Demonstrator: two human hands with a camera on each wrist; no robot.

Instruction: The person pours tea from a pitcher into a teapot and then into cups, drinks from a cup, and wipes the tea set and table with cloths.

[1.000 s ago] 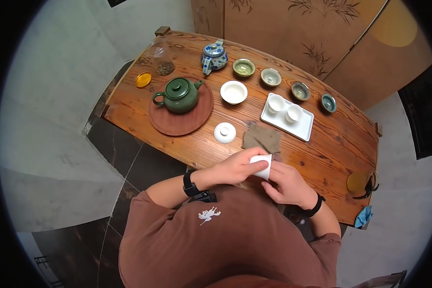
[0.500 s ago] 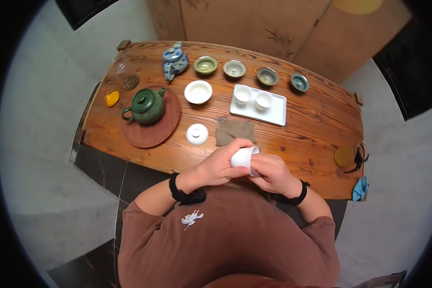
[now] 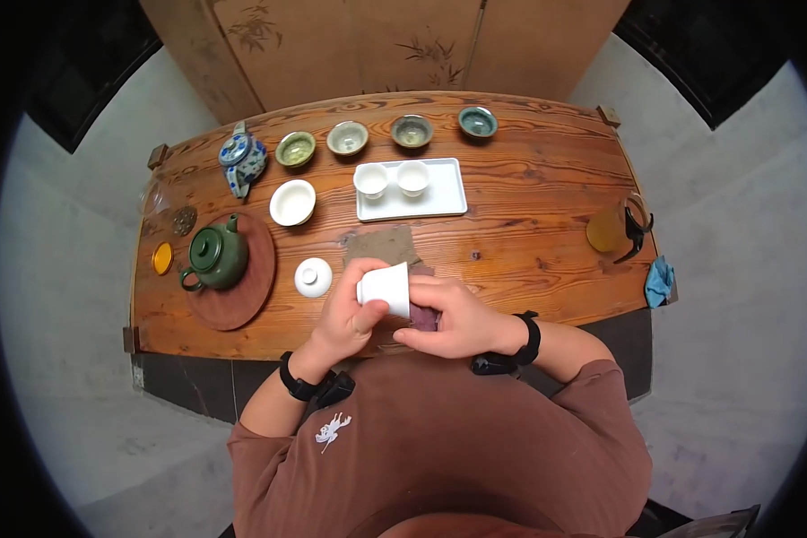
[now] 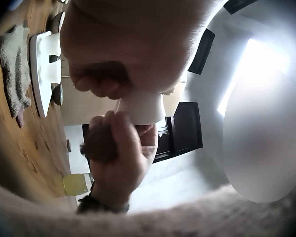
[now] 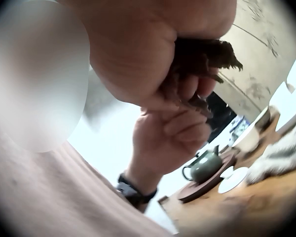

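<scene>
In the head view my left hand (image 3: pixel 342 316) grips a white handleless cup (image 3: pixel 385 291), tipped on its side with its mouth to the right. My right hand (image 3: pixel 457 316) holds a bunched dark purple cloth (image 3: pixel 424 318), its fingertips right at the cup's rim. The right wrist view shows this cloth (image 5: pixel 204 53) in the curled fingers. The cup's inside is hidden. Both hands are close over the table's front edge. Just beyond them lie a grey-brown cloth (image 3: pixel 381 244) and a white knobbed lid (image 3: pixel 313 278).
On the wooden table (image 3: pixel 529 260), a green teapot (image 3: pixel 219 255) stands on a round board (image 3: pixel 258 285) at left. A white tray (image 3: pixel 444 193) bears two small cups. Behind are a white bowl (image 3: pixel 293 203), several glazed bowls and a blue-white teapot (image 3: pixel 243 160). A glass pitcher (image 3: pixel 611 229) stands right.
The head view has turned, so the table shifts left in it. The right fingers, earlier inside the cup, have come back toward its mouth, and more of the purple cloth shows.
</scene>
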